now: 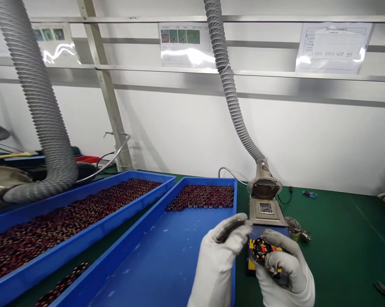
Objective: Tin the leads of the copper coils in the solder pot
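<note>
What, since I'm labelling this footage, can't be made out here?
All in the head view:
Whether the left hand pinches anything: its gloved fingers hide it.
The whole round black piece: partly covered by the right hand.
The yellow-fronted device's full display: blocked by that hand and piece.
Right-hand wall sheet's text: too small, with glare.
Plier-like tool's handles: cut off by the right edge.
</note>
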